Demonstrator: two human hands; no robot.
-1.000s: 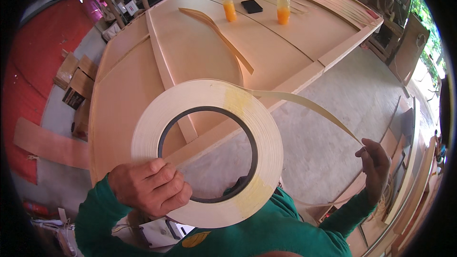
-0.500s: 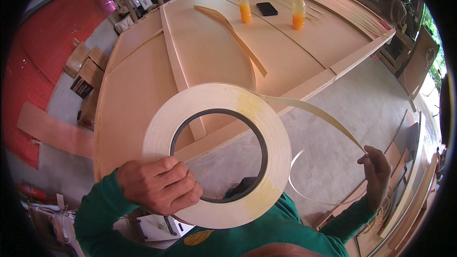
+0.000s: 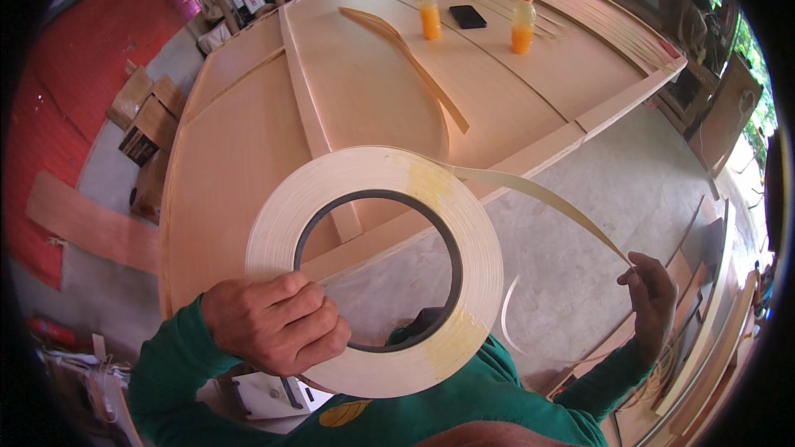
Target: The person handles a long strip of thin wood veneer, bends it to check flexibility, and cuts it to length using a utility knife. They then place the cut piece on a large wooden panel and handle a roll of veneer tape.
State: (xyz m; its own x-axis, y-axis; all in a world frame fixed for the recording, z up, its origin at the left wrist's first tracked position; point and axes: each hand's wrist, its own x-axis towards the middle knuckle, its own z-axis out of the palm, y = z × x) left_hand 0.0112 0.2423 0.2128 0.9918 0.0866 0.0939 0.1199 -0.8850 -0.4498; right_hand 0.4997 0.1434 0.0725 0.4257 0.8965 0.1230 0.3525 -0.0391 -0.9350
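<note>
My left hand [image 3: 277, 323] is closed over the lower left rim of a large pale roll of edge banding [image 3: 478, 281], with fingers through its dark-lined centre hole. The roll is held up face-on in front of my body. From its top a thin strip [image 3: 556, 198] runs off in an arc to the right. My right hand [image 3: 652, 302] pinches that strip between thumb and fingers, out at arm's length. Below it, a thin pale loop of strip [image 3: 506, 310] curls down toward my right forearm.
Ahead lies a large framed wooden panel [image 3: 240, 165]. On it are a curved wooden strip [image 3: 426, 79], two bottles of orange drink [image 3: 429, 21] [image 3: 522, 33], a black phone [image 3: 468, 16] and several thin strips. Cardboard boxes [image 3: 153, 126] stand at left; boards [image 3: 704, 348] lie at right.
The roll and my hands have shifted very slightly left in view, while the panel and bottles sit slightly further right. Both grips are unchanged.
</note>
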